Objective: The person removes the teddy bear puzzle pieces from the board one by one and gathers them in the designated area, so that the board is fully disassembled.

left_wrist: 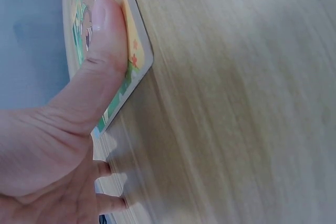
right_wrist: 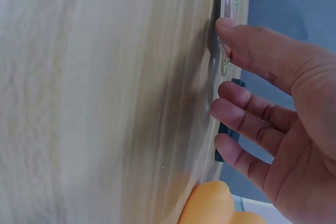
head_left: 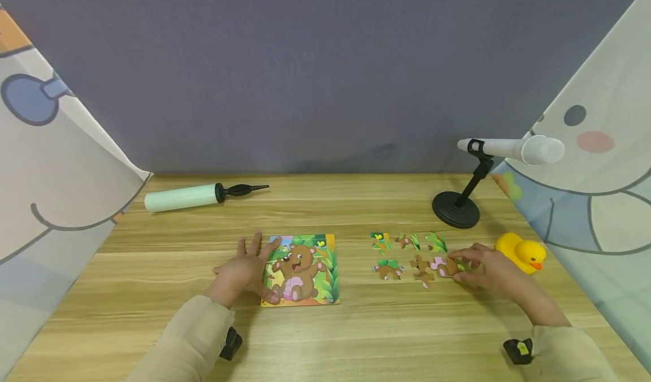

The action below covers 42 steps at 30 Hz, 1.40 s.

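A square bear puzzle board [head_left: 325, 274] lies flat on the wooden table, its picture showing whole. My left hand [head_left: 246, 270] is spread at the board's left side. The left wrist view shows the left thumb [left_wrist: 111, 38] resting on the board's corner, with other fingertips touching the table beyond. On the right, my right hand [head_left: 485, 266] pinches a brown-and-pink puzzle piece [head_left: 445, 266] between thumb and index finger. Its other fingers are loosely bent. Several loose puzzle pieces [head_left: 389, 269] lie left of that hand, in two rough rows.
A yellow rubber duck [head_left: 519, 252] sits just right of my right hand. Behind it stands a white microphone [head_left: 508, 148] on a black stand [head_left: 456, 209]. A pale green hand pump [head_left: 183, 197] lies at the back left. A grey panel [head_left: 315, 77] rises along the table's back edge.
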{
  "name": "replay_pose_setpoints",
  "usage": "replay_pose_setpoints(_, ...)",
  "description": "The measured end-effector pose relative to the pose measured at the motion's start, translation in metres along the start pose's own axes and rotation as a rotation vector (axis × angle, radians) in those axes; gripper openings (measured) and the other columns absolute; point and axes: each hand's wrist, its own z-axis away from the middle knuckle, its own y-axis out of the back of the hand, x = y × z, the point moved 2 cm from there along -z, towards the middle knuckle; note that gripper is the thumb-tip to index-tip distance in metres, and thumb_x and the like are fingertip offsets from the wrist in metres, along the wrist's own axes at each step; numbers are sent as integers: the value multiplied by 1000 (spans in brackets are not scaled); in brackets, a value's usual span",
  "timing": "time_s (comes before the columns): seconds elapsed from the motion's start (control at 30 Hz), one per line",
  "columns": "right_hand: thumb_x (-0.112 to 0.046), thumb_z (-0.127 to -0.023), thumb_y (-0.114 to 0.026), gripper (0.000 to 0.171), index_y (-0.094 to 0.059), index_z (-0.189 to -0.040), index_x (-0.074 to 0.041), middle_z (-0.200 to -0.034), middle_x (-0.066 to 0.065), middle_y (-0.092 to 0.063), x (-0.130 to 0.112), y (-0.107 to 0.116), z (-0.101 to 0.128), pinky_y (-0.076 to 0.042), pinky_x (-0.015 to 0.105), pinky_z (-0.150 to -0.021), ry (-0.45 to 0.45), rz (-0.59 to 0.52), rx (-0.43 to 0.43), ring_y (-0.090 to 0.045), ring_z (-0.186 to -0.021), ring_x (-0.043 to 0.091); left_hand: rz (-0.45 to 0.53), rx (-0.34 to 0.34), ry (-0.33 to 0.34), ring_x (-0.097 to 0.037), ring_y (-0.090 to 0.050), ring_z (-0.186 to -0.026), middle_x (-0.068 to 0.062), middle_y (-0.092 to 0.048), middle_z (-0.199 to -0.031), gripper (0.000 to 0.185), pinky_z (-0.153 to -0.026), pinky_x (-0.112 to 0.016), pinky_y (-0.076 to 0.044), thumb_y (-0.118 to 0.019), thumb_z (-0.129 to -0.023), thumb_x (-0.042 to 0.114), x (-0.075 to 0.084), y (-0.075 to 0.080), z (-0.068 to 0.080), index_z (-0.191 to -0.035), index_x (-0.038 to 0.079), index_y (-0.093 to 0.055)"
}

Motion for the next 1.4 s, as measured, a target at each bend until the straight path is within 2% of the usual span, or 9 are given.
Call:
replay_pose_setpoints(0.37, -28, -75, -73, 43, -63, -112, -8, -90, -2, -54, 8, -1, -1, -44, 26, -60, -3, 7, -20, -49, -74, 12, 4, -15, 8, -51, 4, -130, -22, 5, -149, 125, -66, -81, -25, -78, -48, 53, 1, 0, 0, -147, 22, -8)
replay_pose_setpoints(0.67, -30, -75, -73, 46, -62, -112, -6, -95, 3, -56, 7, 0, 0, -46, 28, -61, -22, -23, -57, -51, -76, 14, 4, -9, -2, -52, 4, -129, -23, 5, -148, 125, -66, -80, -25, -78, -47, 54, 1, 1, 1, -147, 20, -9)
replay_pose_setpoints(0.97, -29, -74, -74, 48, -61, -113, -6, -92, 2, -55, 7, 3, -2, -45, 27, -61, -16, -40, -71, -50, -75, 14, 2, -2, -2, -52, 4, -129, -24, 2, -148, 125, -65, -81, -25, -78, -47, 53, 0, 1, 1, -147, 20, -9)
replay_pose_setpoints(1.07, -28, -74, -74, 47, -60, -113, -7, -91, 1, -56, 6, 5, -4, -46, 28, -62, -23, -39, -54, -51, -77, 15, 0, -6, -4, -52, 3, -129, -24, 2, -148, 125, -65, -81, -25, -78, -48, 53, 0, 2, 1, -147, 20, -9)
replay_pose_setpoints(1.2, -26, -77, -72, 42, -61, -113, -8, -90, 1, -58, 1, 7, -9, -45, 29, -61, -23, -46, 13, -53, -78, 16, 4, -3, -9, -52, 3, -129, -24, 2, -148, 125, -65, -81, -24, -78, -48, 53, 1, 2, 1, -147, 20, -10)
replay_pose_setpoints(1.4, -24, -81, -69, 34, -63, -111, -9, -91, -1, -60, -20, 4, -21, -47, 25, -59, -2, -116, 85, -54, -77, 13, 5, -15, 1, -50, 5, -130, -22, 5, -149, 125, -67, -81, -24, -79, -49, 52, 1, 2, 1, -147, 21, -7)
